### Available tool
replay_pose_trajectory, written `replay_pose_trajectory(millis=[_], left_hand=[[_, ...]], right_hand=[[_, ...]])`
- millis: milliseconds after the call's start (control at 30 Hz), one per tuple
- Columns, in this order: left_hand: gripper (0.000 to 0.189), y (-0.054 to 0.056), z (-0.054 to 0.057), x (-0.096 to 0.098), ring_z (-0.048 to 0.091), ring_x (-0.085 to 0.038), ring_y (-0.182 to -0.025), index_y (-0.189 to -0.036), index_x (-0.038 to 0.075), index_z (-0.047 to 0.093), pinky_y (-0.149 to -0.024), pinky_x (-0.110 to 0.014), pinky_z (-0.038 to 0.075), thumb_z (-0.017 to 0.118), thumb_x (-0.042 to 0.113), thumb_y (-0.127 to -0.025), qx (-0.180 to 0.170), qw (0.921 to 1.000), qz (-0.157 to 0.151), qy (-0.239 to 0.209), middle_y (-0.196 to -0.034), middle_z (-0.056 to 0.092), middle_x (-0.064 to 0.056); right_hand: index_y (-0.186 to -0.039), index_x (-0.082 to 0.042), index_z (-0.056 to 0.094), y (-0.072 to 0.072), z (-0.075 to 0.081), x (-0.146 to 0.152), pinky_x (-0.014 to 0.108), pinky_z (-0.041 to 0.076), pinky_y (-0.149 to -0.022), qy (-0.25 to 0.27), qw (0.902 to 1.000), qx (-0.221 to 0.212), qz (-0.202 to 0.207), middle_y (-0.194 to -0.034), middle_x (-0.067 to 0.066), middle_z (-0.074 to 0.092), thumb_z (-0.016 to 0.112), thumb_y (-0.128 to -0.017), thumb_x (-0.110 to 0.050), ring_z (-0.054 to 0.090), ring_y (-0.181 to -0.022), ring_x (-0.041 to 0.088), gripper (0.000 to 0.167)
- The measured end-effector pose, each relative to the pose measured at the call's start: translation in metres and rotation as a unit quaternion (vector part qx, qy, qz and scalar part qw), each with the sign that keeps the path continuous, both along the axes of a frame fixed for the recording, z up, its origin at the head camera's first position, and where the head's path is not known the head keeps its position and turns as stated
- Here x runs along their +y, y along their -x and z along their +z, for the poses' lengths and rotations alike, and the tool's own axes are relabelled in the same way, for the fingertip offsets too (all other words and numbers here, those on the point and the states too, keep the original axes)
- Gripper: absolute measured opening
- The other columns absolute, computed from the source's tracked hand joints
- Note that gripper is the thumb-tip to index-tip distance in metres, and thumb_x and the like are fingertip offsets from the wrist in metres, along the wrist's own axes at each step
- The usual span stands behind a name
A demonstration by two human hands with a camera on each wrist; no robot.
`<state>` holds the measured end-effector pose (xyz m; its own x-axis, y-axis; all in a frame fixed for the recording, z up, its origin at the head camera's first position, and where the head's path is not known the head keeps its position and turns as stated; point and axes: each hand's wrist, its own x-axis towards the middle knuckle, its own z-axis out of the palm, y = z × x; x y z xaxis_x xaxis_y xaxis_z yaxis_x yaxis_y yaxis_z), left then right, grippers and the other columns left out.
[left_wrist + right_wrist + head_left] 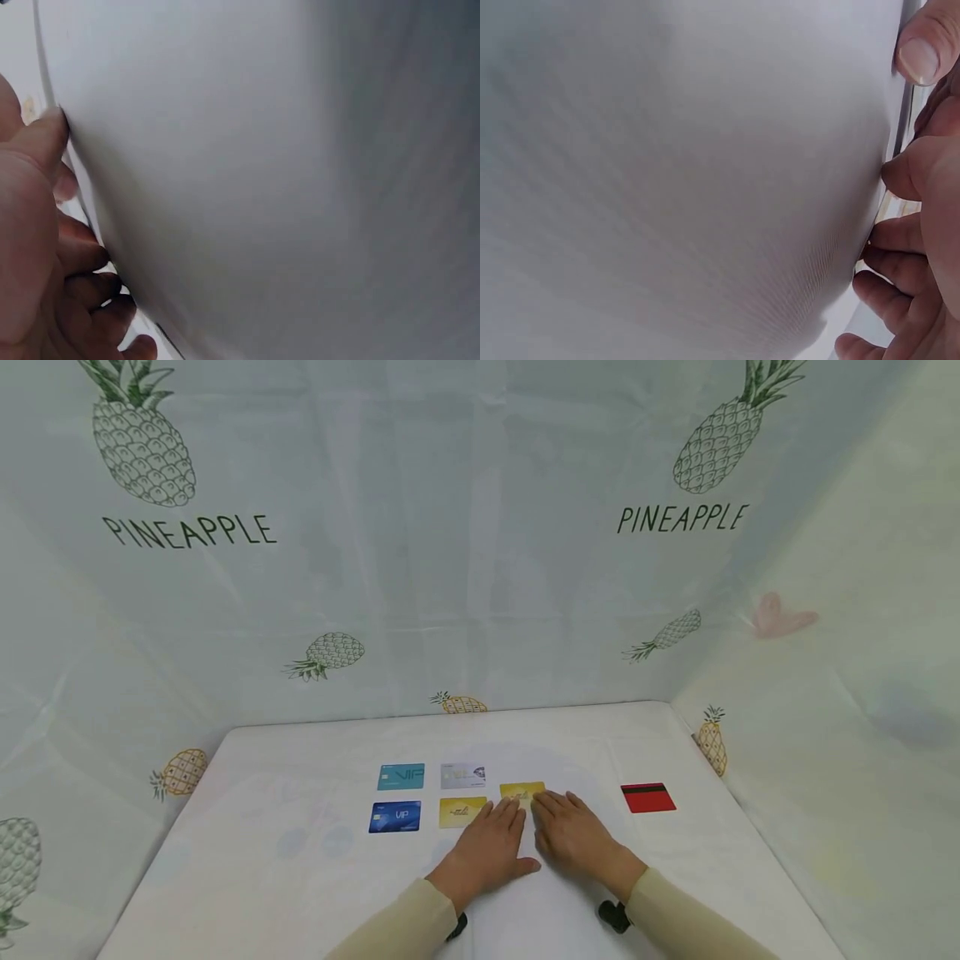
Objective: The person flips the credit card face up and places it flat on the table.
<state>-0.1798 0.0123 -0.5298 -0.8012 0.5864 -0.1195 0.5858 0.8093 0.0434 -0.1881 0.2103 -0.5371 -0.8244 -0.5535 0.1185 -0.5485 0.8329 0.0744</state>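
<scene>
A yellow card lies flat on the white cloth, its lower part covered by fingertips. My left hand rests palm down, its fingertips at the card's near edge and its thumb out to the right. At the card's right edge, the fingers of my right hand touch it from above. In the left wrist view, the left hand shows along the cloth with its fingers spread. The right wrist view has the right hand with its fingertips down on the cloth; neither wrist view shows the card.
Left of the hands lie a teal VIP card, a blue VIP card, a silver card and another yellow card. A red card with a dark stripe is off to the right. Pineapple-print curtains enclose the table.
</scene>
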Motion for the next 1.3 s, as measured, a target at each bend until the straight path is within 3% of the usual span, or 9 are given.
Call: replay_pose_trajectory(millis=[600,867,1300], left_hand=[[0.101,0.031,0.006,-0.002,0.030,-0.025,-0.160,-0.163,0.009,0.039,-0.128,-0.046,0.029,0.045,0.082,-0.094,0.018,0.9992,-0.001,0.036,-0.172,0.033,-0.009],[0.107,0.040,0.008,-0.002,0.027,-0.024,-0.161,-0.164,0.009,0.037,-0.129,-0.045,0.027,0.052,0.084,-0.089,-0.013,0.9996,0.007,0.023,-0.173,0.031,-0.009],[0.110,0.046,0.009,-0.003,0.027,-0.024,-0.162,-0.163,0.008,0.038,-0.129,-0.045,0.027,0.059,0.084,-0.086,-0.021,0.9996,0.012,0.012,-0.173,0.031,-0.010]], right_hand=[[-0.148,0.003,0.057,0.034,0.003,-0.004,0.059,0.040,-0.119,0.025,0.9970,-0.066,-0.033,-0.156,0.016,0.056,0.059,-0.106,-0.029,0.050,-0.147,0.034,0.053],[-0.152,0.001,0.053,0.040,0.006,-0.006,0.058,0.038,-0.121,0.009,0.9952,-0.084,-0.051,-0.159,0.015,0.052,0.056,-0.107,-0.031,0.046,-0.150,0.032,0.055],[-0.153,0.000,0.051,0.042,0.000,-0.004,0.058,0.036,-0.123,0.014,0.9938,-0.089,-0.065,-0.161,0.014,0.050,0.055,-0.108,-0.034,0.044,-0.152,0.032,0.057]])
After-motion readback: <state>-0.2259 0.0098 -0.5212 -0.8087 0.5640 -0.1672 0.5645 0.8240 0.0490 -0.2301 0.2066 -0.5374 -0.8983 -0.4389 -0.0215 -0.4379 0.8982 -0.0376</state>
